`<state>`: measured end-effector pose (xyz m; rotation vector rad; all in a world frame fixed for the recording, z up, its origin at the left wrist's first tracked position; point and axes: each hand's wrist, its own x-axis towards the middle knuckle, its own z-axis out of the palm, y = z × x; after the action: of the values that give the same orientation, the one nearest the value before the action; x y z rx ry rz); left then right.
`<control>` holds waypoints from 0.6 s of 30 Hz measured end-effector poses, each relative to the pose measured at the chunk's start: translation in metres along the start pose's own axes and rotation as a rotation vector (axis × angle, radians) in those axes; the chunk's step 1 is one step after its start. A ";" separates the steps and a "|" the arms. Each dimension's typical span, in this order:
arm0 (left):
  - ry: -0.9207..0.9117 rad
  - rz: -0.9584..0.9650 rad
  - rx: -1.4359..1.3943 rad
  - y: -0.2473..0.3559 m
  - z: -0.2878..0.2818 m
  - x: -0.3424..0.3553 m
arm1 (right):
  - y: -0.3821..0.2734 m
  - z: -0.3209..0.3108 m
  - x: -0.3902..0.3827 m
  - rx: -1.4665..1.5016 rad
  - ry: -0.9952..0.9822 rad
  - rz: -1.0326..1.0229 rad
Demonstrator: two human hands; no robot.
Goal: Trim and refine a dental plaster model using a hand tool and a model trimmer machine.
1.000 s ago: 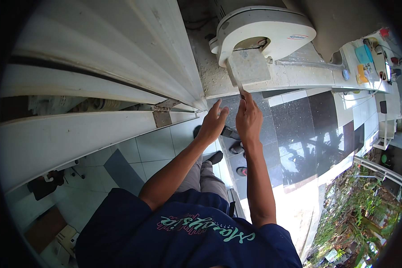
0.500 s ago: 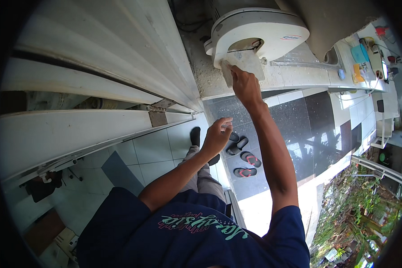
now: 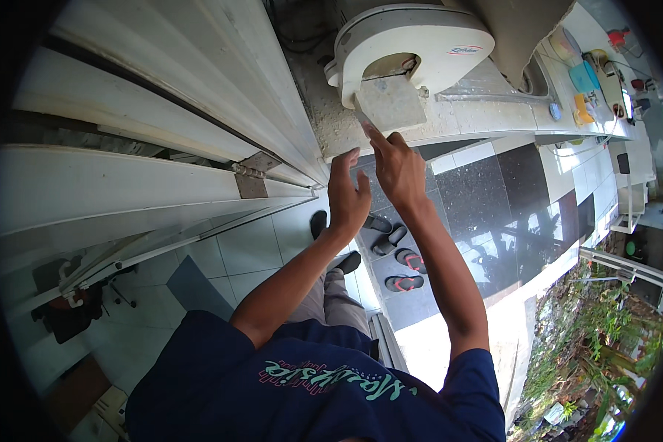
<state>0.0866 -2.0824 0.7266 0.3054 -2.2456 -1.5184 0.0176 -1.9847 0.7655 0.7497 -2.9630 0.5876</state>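
Note:
My right hand is raised just in front of a white, rounded bench machine. It pinches a thin, flat greyish piece, seen nearly edge-on; what kind of thing it is I cannot make out. The piece is close to the left edge of the machine's pale square plate, which juts out below a dark opening. My left hand is beside the right one, lower and to the left. Its thumb stands apart from the fingers, and nothing shows in it.
The machine stands on a dusty pale counter running right past a sink basin. A hinged white door fills the left side. Sandals lie on dark floor tiles. Plants grow at the lower right.
My right hand has drawn back from the plate toward me, with the thin piece turned edge-on. My left hand has risen next to it. The view has shifted slightly.

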 end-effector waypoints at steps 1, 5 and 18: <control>0.026 0.150 0.162 -0.005 0.002 0.020 | 0.001 -0.004 -0.017 0.103 0.071 0.113; -0.150 0.428 0.564 -0.015 0.028 0.091 | 0.000 -0.013 -0.077 0.403 0.262 0.379; -0.275 0.456 0.705 0.010 0.073 0.111 | -0.001 0.005 -0.201 0.663 0.181 0.817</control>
<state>-0.0453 -2.0620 0.7362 -0.2314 -2.7568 -0.5338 0.1963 -1.8962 0.7375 -0.5703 -2.7756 1.5949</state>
